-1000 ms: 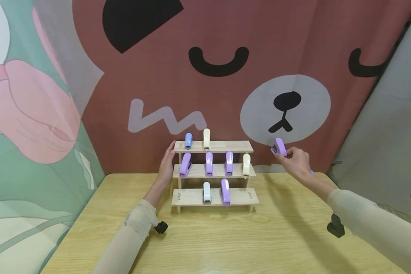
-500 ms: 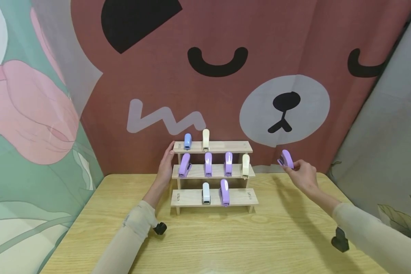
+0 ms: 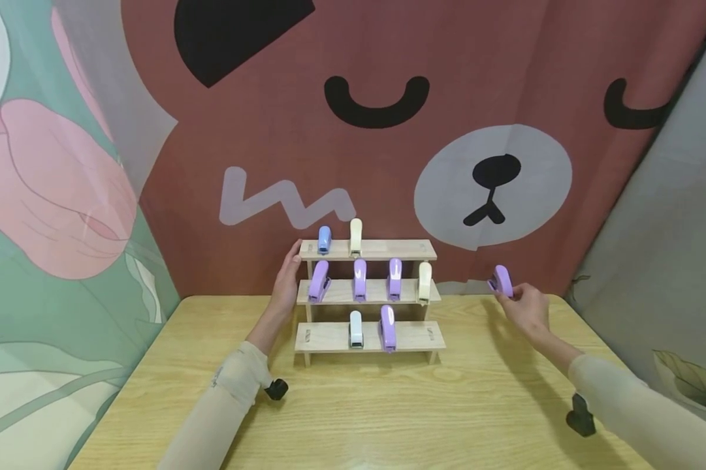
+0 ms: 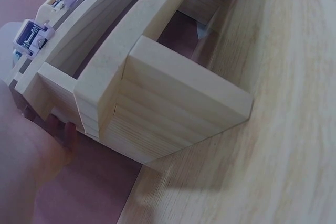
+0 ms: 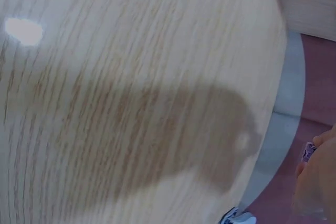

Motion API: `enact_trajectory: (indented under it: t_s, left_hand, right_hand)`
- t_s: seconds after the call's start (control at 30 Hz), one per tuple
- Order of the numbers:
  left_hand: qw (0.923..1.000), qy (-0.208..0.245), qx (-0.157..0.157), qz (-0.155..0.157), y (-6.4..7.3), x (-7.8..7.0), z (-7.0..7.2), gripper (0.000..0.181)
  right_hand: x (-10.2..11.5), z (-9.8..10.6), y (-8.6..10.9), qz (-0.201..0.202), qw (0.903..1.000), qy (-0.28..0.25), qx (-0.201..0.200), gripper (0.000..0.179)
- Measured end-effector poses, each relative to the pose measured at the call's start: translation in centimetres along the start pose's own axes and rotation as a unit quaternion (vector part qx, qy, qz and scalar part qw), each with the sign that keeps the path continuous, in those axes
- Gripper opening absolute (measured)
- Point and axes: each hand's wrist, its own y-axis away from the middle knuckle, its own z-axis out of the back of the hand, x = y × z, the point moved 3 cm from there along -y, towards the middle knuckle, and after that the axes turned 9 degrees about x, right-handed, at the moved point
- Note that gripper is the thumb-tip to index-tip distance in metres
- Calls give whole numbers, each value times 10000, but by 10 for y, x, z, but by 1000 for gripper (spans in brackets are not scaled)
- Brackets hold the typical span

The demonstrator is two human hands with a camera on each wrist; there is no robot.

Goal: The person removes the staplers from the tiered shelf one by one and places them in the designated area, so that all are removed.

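A three-step wooden display stand [image 3: 323, 336] holds several small staplers. At its left end my left hand [image 3: 283, 287] rests against the side, fingers along the upper steps; in the left wrist view the hand [image 4: 31, 156] touches the stand's end, part of it cut off. My right hand [image 3: 528, 308] pinches a purple stapler [image 3: 503, 281] in the air, to the right of the stand near the table's back edge. Only a sliver of that stapler [image 5: 308, 151] shows past the fingers in the right wrist view.
On the top step are a blue stapler [image 3: 324, 240] and a cream one [image 3: 355, 237]. Purple staplers [image 3: 360, 281] and a cream one [image 3: 424, 282] fill the middle. A pale stapler [image 3: 356, 328] and a purple one [image 3: 388, 328] stand below. A bluish-white object [image 5: 239, 217] lies at the table edge.
Over the last second my right hand has moved right and down with the purple stapler. The left hand and the stand have stayed in place.
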Motion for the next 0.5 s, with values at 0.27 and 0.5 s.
enact_trajectory:
  t_s: [0.27, 0.5]
  left_hand:
    - [9999, -74, 69, -120, -1, -1, -1, 54]
    - [9999, 4, 117, -14, -2, -2, -1, 51]
  right_hand:
    - [-12, -7, -3, 16, 9999, 9, -126, 38]
    - [-23, -7, -3, -36, 9997, 210, -87, 35]
